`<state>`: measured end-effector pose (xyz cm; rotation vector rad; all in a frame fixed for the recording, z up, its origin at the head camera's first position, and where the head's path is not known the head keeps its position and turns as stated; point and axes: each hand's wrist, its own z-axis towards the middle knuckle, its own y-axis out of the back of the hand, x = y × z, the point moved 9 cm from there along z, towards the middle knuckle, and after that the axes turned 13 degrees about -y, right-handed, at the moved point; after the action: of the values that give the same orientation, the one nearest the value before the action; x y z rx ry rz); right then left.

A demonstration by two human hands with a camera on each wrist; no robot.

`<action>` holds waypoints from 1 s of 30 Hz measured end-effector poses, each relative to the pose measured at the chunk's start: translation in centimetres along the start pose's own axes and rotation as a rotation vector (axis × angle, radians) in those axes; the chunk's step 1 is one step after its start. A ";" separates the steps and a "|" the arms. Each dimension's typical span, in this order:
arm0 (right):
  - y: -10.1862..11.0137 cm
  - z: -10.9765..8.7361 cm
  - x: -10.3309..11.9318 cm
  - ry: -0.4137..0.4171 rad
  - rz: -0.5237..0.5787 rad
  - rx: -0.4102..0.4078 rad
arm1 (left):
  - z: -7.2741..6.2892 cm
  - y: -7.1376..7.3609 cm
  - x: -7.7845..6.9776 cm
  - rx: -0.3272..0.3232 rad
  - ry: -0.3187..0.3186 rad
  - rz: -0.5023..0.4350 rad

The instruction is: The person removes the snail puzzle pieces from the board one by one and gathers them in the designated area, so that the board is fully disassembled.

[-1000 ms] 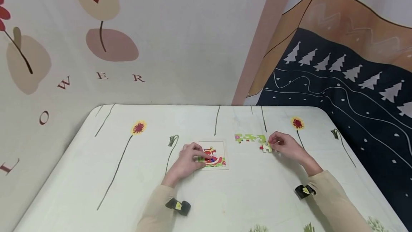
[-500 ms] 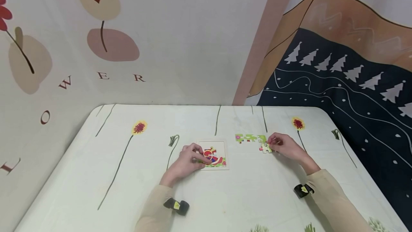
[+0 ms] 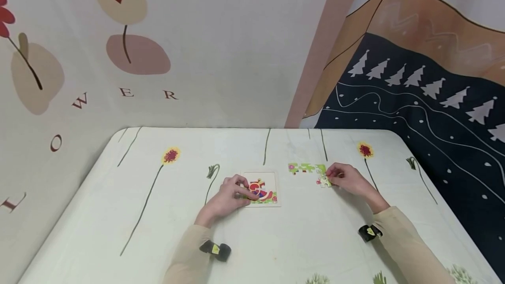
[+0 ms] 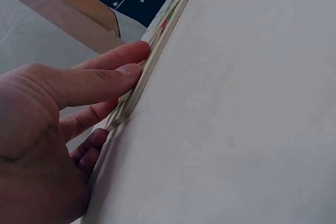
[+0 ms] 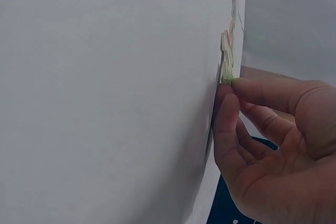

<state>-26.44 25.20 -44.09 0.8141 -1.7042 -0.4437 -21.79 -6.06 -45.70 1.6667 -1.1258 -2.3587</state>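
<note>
My left hand rests on a small square puzzle board with a pale frame. Its thumb and fingers lie over the left part, hiding some pieces, and in the left wrist view the thumb reaches across the board's edge. Fitted red, blue and green pieces fill the board's lower part. To the right, my right hand pinches a light green puzzle piece between thumb and finger, low at the table surface. The right wrist view shows the fingertips on the piece's edge.
A row of loose green puzzle pieces lies just behind the pinched piece, right of the board. The white tablecloth has printed flowers and stems. A grey-white curtain and a dark blue printed cloth hang behind.
The pinched piece has shifted slightly left and turned a little, close to the loose row. My left hand stays on the board almost unmoved.
</note>
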 end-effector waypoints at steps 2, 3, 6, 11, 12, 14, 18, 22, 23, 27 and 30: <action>0.0 0.0 0.0 -0.002 -0.003 -0.002 | 0.0 0.1 -0.1 -0.002 -0.005 -0.002; 0.0 0.0 0.1 -0.003 -0.005 -0.003 | 0.0 0.1 -0.1 -0.004 -0.007 -0.005; 0.0 0.0 0.1 -0.005 -0.009 -0.006 | 0.0 0.2 -0.1 -0.005 -0.011 -0.007; 0.0 0.0 0.1 -0.005 -0.017 -0.011 | 0.0 0.1 0.0 0.003 0.005 -0.006; 0.0 0.0 0.1 -0.002 -0.017 -0.011 | 0.0 0.1 0.0 0.003 0.005 -0.007; 0.0 0.0 0.1 0.004 -0.018 -0.013 | 0.0 0.1 0.0 0.004 0.005 -0.008; 0.0 0.0 0.0 0.009 -0.021 -0.012 | -0.1 0.0 0.0 0.006 0.007 -0.004; -0.1 -0.1 -0.1 0.005 -0.017 -0.004 | -0.1 0.0 0.0 0.005 0.010 -0.004; -0.1 -0.1 0.0 0.009 -0.014 -0.004 | -0.1 0.0 0.0 0.005 0.011 -0.004; -0.2 -0.4 0.9 0.045 0.010 -0.013 | -0.1 0.1 0.1 0.002 0.013 -0.007; -0.5 -0.4 1.9 0.074 0.034 -0.018 | 0.0 0.0 0.1 0.003 0.015 -0.005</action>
<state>-26.11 23.53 -42.95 0.7777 -1.6413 -0.4009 -21.83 -6.16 -45.77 1.6870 -1.1241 -2.3444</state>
